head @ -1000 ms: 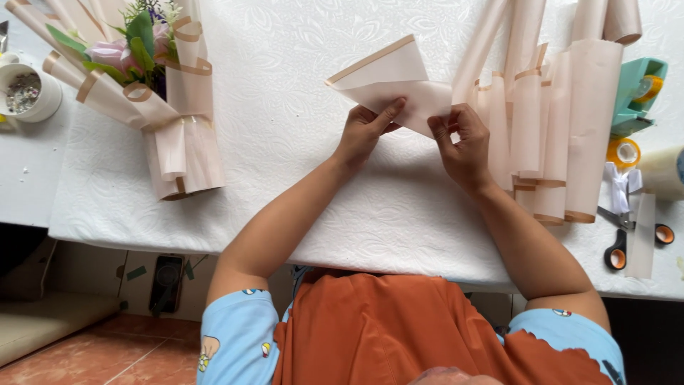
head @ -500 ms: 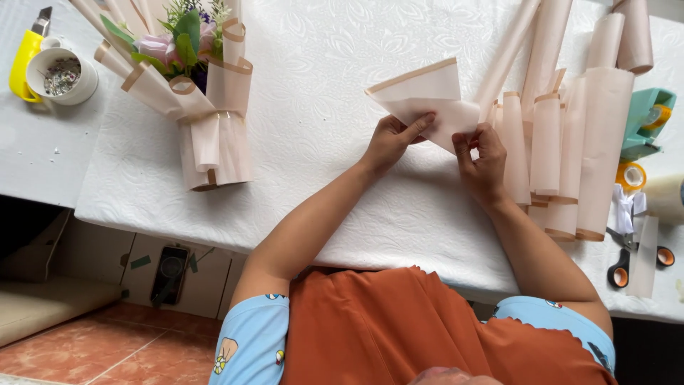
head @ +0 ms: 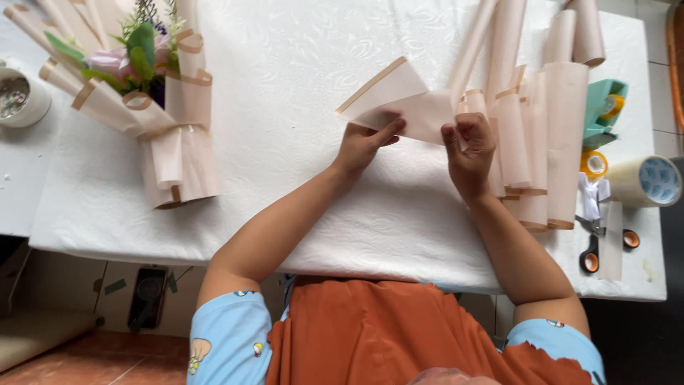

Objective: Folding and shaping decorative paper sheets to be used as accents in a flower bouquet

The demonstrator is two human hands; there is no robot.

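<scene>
A folded sheet of pale peach wrapping paper (head: pixel 399 100) with a tan border is held just above the white table (head: pixel 285 178). My left hand (head: pixel 367 142) pinches its lower left edge, thumb on top. My right hand (head: pixel 467 146) grips the paper's right end with curled fingers. The sheet's pointed corner sticks up and to the left.
A wrapped flower bouquet (head: pixel 153 107) lies at the left. Several rolled peach paper sheets (head: pixel 538 121) lie just right of my right hand. Further right are a teal tape dispenser (head: pixel 604 107), a clear tape roll (head: pixel 648 180) and scissors (head: pixel 595 246). A white cup (head: pixel 21 100) stands far left.
Both hands stay on the folded paper and have worked its fold slightly; the camera view has shifted a little, so everything sits a bit differently in the frame.
</scene>
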